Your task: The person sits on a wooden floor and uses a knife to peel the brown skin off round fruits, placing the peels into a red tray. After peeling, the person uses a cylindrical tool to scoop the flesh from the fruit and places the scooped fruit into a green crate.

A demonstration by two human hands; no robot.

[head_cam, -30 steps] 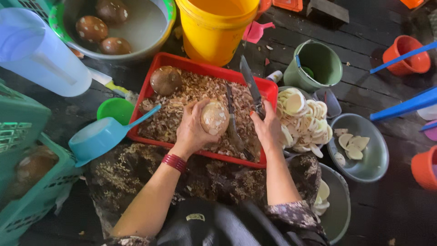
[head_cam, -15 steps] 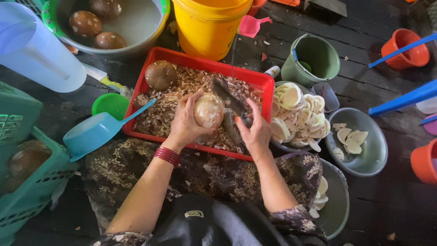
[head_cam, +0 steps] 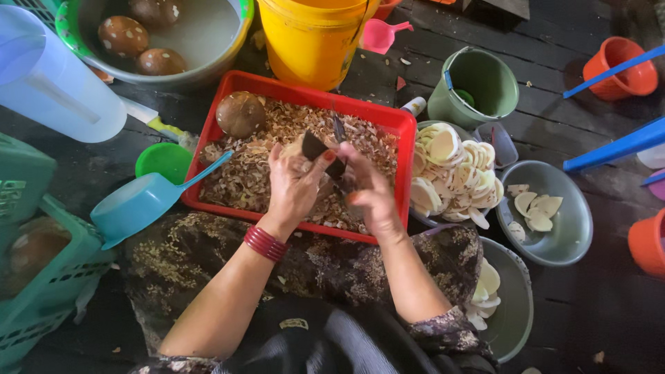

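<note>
Fruit (head_cam: 305, 154) under knife (head_cam: 325, 149) — over red tray (head_cam: 377, 116).
Left hand (head_cam: 294, 183) grips fruit; right hand (head_cam: 370, 194) closed on knife handle — blade on fruit.

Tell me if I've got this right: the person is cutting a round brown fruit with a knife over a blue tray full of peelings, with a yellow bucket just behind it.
Not quite. The tray is red, not blue, as the head view shows. The rest holds: the left hand grips the fruit, the right hand works the knife over the peelings, and the yellow bucket stands just behind.
</note>
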